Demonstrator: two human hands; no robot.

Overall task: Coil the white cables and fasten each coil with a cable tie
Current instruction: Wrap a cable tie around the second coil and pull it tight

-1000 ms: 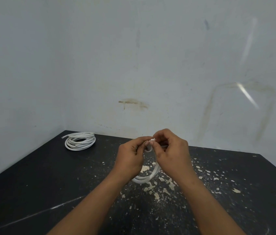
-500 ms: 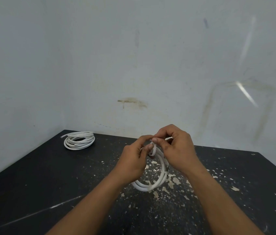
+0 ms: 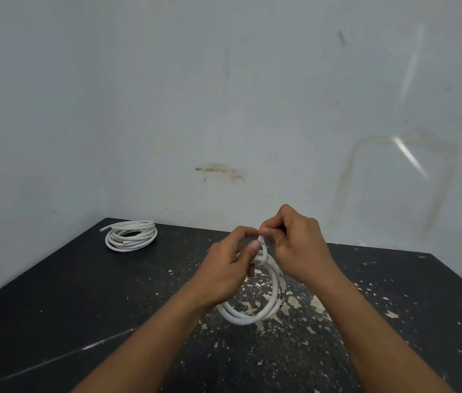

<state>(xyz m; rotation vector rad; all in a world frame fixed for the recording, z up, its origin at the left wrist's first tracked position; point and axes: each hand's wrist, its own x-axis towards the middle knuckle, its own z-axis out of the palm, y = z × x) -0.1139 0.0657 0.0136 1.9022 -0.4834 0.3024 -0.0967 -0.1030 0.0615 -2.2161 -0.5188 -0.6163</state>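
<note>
Head view. Both bare hands are raised above a black, paint-flecked tabletop (image 3: 82, 293) set in the corner of a pale grey wall (image 3: 224, 95). Between them hangs a small coil of round white cable (image 3: 273, 296), its loops dropping below the hands and clear of the tabletop surface. The left hand (image 3: 224, 273) grips the top of the coil, thumb pressed against the gathered loops. The right hand (image 3: 295, 245) has its fingers (image 3: 265, 230) closed in a pinch on a short white strip standing up from the top of the coil. This strip is taken to be the cable tie (image 3: 261, 241), though at this scale it cannot be told apart from a cable end with certainty. A second, larger coil of white cable (image 3: 131, 235) lies flat near the far left corner of the tabletop, well apart from the hands; whether it carries a tie cannot be seen.

Step in hand, as judged: fastening the held coil, with coiling complete and the tie being worked around the bundle. The next move calls for the left hand to keep the loops bunched while the right draws the tie snug, without letting the loops spring apart.
</note>
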